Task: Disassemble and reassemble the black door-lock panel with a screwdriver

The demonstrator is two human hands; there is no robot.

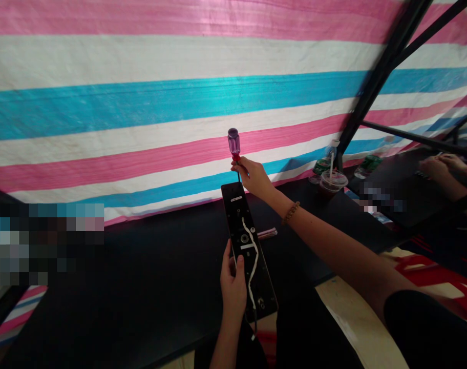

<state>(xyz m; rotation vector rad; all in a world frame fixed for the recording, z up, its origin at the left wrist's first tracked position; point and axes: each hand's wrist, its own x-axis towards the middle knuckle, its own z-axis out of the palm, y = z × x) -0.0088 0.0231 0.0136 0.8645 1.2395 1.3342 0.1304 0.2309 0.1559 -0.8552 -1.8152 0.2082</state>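
My left hand (235, 282) grips the left edge of a long black panel (262, 277), thumb on its face. A white cable runs along the panel's face, and a short dark lead with a white end hangs below its bottom edge. In my right hand (254, 177) is a screwdriver (234, 142) with a clear purplish handle and red collar, held upright by fingers pinched just below the handle. Its shaft points down at the panel's top end; whether the tip touches is too small to tell. Behind the panel, another clear-handled tool (267, 233) lies on the table.
The black table (141, 287) stands against a striped tarpaulin wall (160, 113). A lidded plastic cup with a straw (333, 182) and a bottle (321, 166) stand at its back right. Beyond a dark metal post (356, 118), another person's hands (443, 165) are over a second table.
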